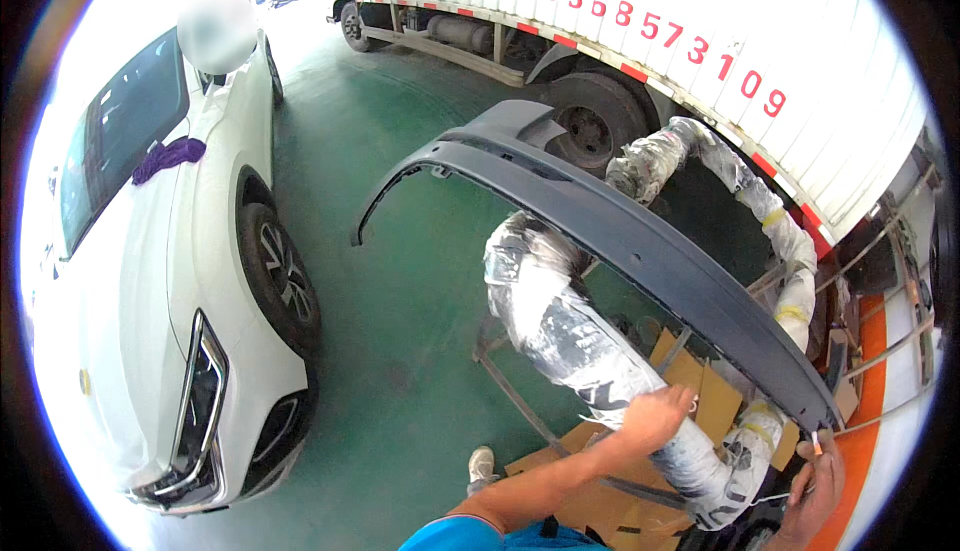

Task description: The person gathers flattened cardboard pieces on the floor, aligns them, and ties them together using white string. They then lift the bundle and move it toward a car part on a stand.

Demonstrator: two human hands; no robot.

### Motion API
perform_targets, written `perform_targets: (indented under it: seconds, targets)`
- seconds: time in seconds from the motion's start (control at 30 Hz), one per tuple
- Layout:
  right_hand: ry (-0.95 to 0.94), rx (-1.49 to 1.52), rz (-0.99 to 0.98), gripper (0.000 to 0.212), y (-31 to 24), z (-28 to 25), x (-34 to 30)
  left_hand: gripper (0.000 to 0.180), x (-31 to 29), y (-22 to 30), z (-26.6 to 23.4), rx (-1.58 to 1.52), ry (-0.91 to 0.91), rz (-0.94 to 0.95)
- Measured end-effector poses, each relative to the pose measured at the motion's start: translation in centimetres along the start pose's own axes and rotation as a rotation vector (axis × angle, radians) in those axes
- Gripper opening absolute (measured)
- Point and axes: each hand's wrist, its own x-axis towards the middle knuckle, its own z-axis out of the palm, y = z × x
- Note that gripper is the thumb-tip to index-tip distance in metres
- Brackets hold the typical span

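A long dark grey car bumper (610,226) lies across a padded stand (570,336) wrapped in clear and white film. My left hand (660,418) is closed above the near film-wrapped padding, below the bumper's edge. A bit of white shows at its fingers, too small to name. At the bumper's near right end, my right hand (822,486) pinches a small white piece with an orange mark (817,443) close to the bumper's corner. Whether the piece touches the bumper I cannot tell. A thin white strand runs beside that hand.
On the left stands a white car (190,251) with a purple cloth (168,158) on it. A white box truck (640,11) is parked behind the bumper. Flattened cardboard (610,511) lies under the stand's metal legs. Metal bars (880,361) stand at the right.
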Motion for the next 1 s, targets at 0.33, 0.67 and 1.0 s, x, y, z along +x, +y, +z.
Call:
perform_targets:
  seconds: [0.33,0.67,1.0]
  targets:
    - [-0.339,0.243,-0.107,0.041,-4.8,12.7,-1.6,0.027,0.5,-0.8,-2.1,-0.047,-0.040,0.006]
    - [-1.018,0.616,-0.159,0.039,-11.8,14.4,-1.3,0.026,0.4,-0.4,-1.7,-0.034,-0.011,0.015]
    - [-1.149,1.257,-0.597,0.036,-8.5,8.6,-0.7,0.035,0.7,0.2,-0.3,0.059,0.001,0.018]
